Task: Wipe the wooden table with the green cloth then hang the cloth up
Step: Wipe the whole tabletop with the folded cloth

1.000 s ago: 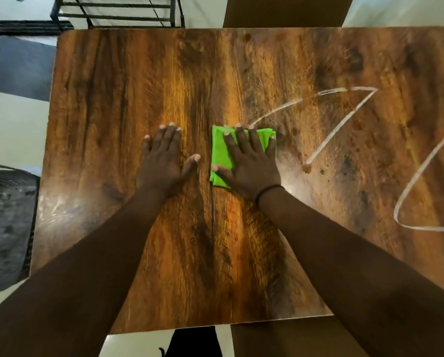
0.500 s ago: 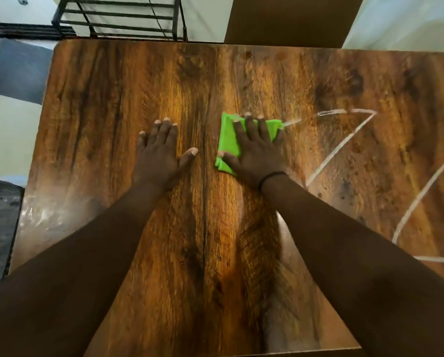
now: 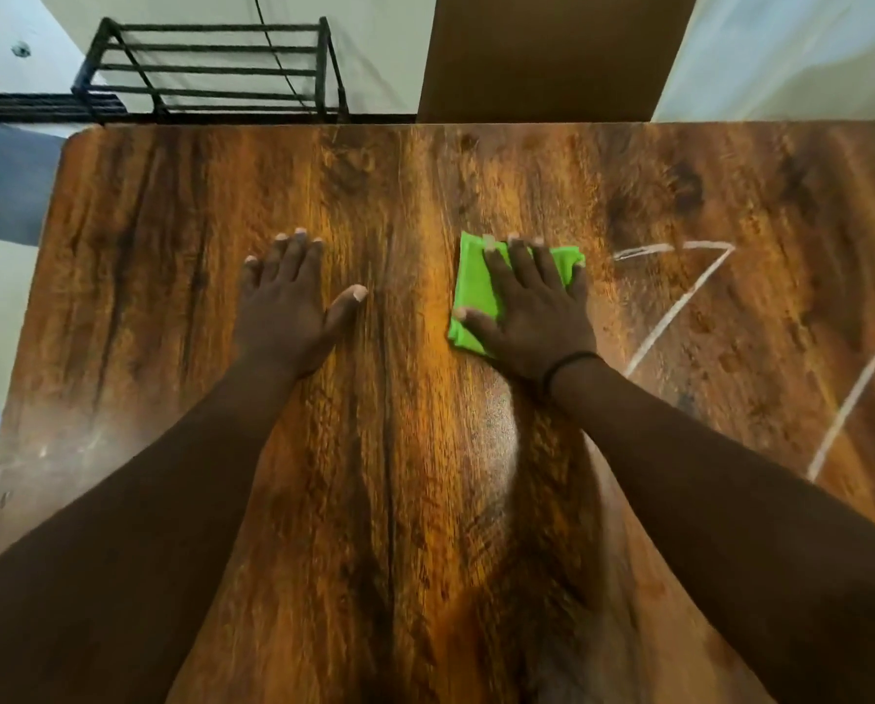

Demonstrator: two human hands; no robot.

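A folded green cloth [image 3: 473, 292] lies flat on the wooden table [image 3: 171, 205], a little right of the middle. My right hand [image 3: 532, 312] presses down on it with straight, spread fingers and covers most of it. My left hand [image 3: 288, 307] rests flat on the bare wood to the left of the cloth, fingers straight, holding nothing. White chalk-like lines [image 3: 679, 302] run across the table to the right of the cloth.
A black metal rack [image 3: 211, 68] stands on the floor beyond the table's far left edge. A brown panel [image 3: 552, 53] rises behind the far edge at the middle. The table's left edge borders pale floor and a grey mat [image 3: 8, 185].
My right hand has pushed the cloth away from me and slightly right, wiping off the near end of the white line. The left hand stayed flat on the table; the view tilted toward the far edge.
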